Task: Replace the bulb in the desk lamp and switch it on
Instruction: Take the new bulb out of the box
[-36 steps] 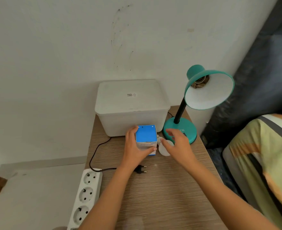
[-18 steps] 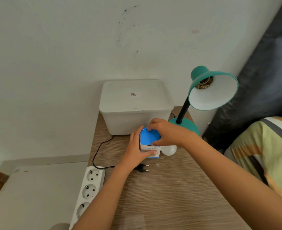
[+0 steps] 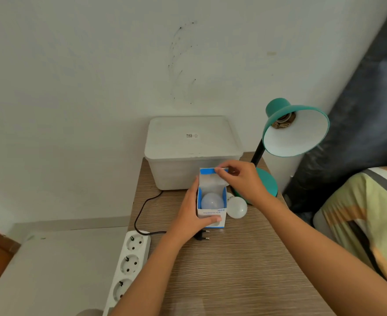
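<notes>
Gripping the bulb box (image 3: 211, 213) on the desk (image 3: 233, 270), your left hand (image 3: 191, 215) steadies it. Your right hand (image 3: 242, 179) pinches its lid flap (image 3: 213, 176) open, showing a bulb (image 3: 212, 201) inside; another bulb (image 3: 237, 207) lies beside it.

I take this for a room in a home, likely a bedroom — a small wood-grain desk (image 3: 245, 270) against a scuffed white wall (image 3: 96, 65), a teal desk lamp (image 3: 295, 133), a white power strip (image 3: 128, 265), and striped bedding (image 3: 365, 220) beside it.
</notes>
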